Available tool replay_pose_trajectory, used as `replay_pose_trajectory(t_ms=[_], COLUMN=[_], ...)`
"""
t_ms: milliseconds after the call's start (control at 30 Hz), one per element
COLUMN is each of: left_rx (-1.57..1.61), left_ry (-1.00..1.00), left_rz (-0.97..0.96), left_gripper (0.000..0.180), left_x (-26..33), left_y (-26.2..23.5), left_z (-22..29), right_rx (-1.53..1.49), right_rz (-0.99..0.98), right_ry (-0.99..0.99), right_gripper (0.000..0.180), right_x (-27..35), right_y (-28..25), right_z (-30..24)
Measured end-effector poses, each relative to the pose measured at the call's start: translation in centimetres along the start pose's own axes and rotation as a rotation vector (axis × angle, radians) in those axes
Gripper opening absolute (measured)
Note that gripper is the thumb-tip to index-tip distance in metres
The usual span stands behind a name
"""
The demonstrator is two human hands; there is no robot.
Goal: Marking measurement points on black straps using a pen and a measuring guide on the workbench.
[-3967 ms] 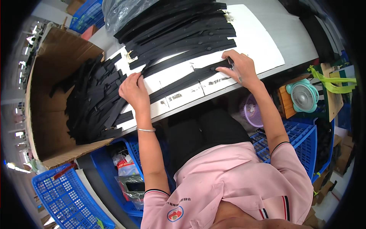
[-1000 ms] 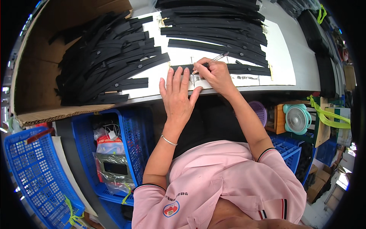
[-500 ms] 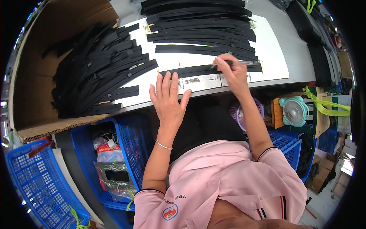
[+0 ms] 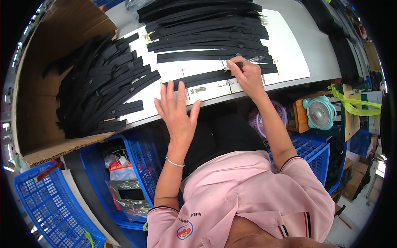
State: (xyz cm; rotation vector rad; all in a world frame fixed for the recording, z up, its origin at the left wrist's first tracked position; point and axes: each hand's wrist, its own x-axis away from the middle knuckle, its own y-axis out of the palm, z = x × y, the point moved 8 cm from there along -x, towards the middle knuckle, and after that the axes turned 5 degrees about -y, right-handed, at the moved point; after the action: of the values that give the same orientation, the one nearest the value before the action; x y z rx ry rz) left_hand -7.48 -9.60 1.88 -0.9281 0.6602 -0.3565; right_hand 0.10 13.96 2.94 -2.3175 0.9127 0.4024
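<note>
A black fabric strip (image 4: 206, 78) lies crosswise on a white board (image 4: 291, 45) near the table's front edge. My left hand (image 4: 178, 110) rests flat with fingers spread, its fingertips on the strip's left end. A pen with a clear barrel (image 4: 255, 59) is in my right hand (image 4: 248, 79), gripped between thumb and fingers. Its tip points down at the strip, close to a dark line drawn on the board; whether it touches is too small to tell. Just beyond lies another black strip (image 4: 190, 56), and farther back several more strips (image 4: 202, 25) lie in rows.
At the left, a cardboard box (image 4: 35, 82) lies on its side with a heap of black strips (image 4: 99, 82) spilling out. Blue plastic baskets (image 4: 53, 202) stand below the table. A turquoise fan (image 4: 319, 113) and a purple basket (image 4: 275, 113) are at the right.
The view has shifted a little. In my right hand the pen has tilted, its rear end now raised more upward and away. My left hand stays on the strip's left end.
</note>
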Motion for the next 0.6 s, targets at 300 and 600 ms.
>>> replay_pose_trajectory(t_ms=[300, 600], left_rx=[0.186, 0.134], left_ry=[0.182, 0.181], left_rz=[-0.114, -0.074], left_gripper=[0.06, 0.051], left_x=[-1.1, -1.2], left_y=[2.9, 3.3], left_z=[7.1, 7.1], right_rx=[0.031, -0.044], right_rz=[-0.015, -0.134], right_ry=[-0.035, 0.05], right_gripper=[0.027, 0.027], right_x=[0.1, 0.4], right_y=[0.4, 0.1], right_z=[0.3, 0.3])
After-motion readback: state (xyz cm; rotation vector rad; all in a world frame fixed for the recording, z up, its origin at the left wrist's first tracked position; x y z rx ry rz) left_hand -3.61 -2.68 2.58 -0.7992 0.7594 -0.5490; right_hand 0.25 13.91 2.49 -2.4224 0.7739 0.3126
